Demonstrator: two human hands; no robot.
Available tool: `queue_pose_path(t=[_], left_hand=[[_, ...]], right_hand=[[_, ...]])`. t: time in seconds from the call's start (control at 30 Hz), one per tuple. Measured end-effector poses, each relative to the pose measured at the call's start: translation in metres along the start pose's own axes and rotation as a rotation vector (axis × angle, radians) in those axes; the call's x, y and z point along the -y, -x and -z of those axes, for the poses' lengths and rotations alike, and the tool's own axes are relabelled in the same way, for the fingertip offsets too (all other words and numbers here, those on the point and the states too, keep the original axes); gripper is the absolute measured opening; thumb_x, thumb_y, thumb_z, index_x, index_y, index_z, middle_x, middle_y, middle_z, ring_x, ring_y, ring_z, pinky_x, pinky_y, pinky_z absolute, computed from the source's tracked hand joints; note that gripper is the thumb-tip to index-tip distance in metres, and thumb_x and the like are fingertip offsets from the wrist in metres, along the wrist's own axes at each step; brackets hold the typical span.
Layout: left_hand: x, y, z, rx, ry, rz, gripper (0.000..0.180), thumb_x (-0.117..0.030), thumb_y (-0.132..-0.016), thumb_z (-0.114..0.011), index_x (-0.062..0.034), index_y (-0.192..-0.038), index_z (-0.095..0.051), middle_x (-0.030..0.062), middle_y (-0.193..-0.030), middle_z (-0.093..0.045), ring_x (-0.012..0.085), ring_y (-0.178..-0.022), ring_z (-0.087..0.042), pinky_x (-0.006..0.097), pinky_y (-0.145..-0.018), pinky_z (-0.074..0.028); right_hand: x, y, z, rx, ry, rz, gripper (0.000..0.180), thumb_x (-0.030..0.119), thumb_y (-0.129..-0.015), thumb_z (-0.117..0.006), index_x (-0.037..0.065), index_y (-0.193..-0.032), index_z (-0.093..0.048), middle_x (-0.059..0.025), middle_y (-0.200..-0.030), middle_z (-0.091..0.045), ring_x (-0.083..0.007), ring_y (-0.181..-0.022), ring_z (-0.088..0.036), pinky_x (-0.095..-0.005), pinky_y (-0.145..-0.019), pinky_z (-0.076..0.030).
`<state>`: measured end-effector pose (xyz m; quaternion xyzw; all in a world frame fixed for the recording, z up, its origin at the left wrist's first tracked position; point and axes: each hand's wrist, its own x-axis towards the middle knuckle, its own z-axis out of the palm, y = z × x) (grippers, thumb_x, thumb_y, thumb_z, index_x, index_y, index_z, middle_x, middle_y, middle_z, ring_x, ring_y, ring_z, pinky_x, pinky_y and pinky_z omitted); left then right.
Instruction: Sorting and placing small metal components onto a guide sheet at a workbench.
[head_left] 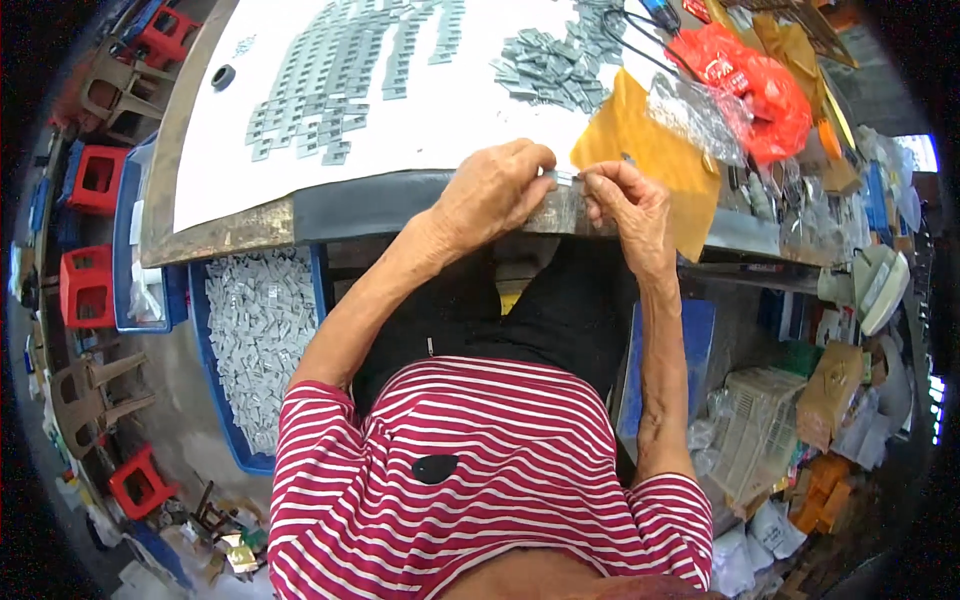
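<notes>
A small flat grey piece (563,178) is pinched between my two hands, just above the near edge of the table. My left hand (497,192) grips its left end with thumb and fingers. At its right end, the thumb and forefinger of my right hand (630,205) are closed on it. On the white table sheet (430,130), many similar grey pieces (325,85) lie in overlapping rows at the far left. A loose heap of such grey pieces (560,68) lies beyond my hands. The piece's finer details are too small to make out.
An orange-yellow paper sheet (660,150) hangs over the table edge beside my right hand. Behind it are a red plastic bag (745,85) and clear plastic. Below on the left stands a blue bin (235,440) full of small light-grey pieces. Red stools (88,285) stand farther left.
</notes>
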<state>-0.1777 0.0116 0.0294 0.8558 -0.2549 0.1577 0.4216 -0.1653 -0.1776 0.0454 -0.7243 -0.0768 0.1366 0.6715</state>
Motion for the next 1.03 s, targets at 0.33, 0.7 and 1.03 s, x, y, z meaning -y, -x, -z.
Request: queue_pose_path(t=[0.33, 0.7, 1.03], left_hand=[[0.091, -0.026, 0.050, -0.137, -0.324, 0.227, 0.015, -0.011, -0.077, -0.061, 0.0018, -0.085, -0.060, 0.0107, -0.068, -0.060, 0.0136, -0.055, -0.054, 0.027, -0.048, -0.044], [0.129, -0.035, 0.055, -0.116, -0.488, 0.205, 0.016, -0.014, -0.075, -0.061, -0.0027, -0.086, -0.059, 0.0134, -0.072, -0.060, 0.0232, -0.063, -0.058, 0.031, -0.059, -0.045], [0.133, -0.039, 0.056, -0.097, -0.579, 0.190, 0.015, -0.014, -0.073, -0.064, -0.0035, -0.083, -0.060, 0.0142, -0.070, -0.060, 0.0237, -0.061, -0.059, 0.032, -0.057, -0.045]], right_hand=[[-0.004, -0.007, 0.046, -0.211, 0.143, 0.069, 0.012, 0.008, -0.083, -0.055, -0.002, -0.089, -0.059, -0.0011, -0.067, -0.056, -0.0050, -0.057, -0.049, -0.0183, -0.051, -0.039], [-0.033, -0.037, 0.087, -0.295, 0.717, 0.344, 0.013, 0.009, -0.081, -0.053, -0.003, -0.084, -0.059, -0.0009, -0.063, -0.054, -0.0052, -0.056, -0.049, -0.0204, -0.050, -0.039], [-0.026, -0.044, 0.070, -0.193, 0.901, 0.468, 0.014, 0.011, -0.076, -0.058, 0.001, -0.085, -0.059, -0.0158, -0.086, -0.059, -0.0306, -0.076, -0.059, -0.0363, -0.068, -0.046]])
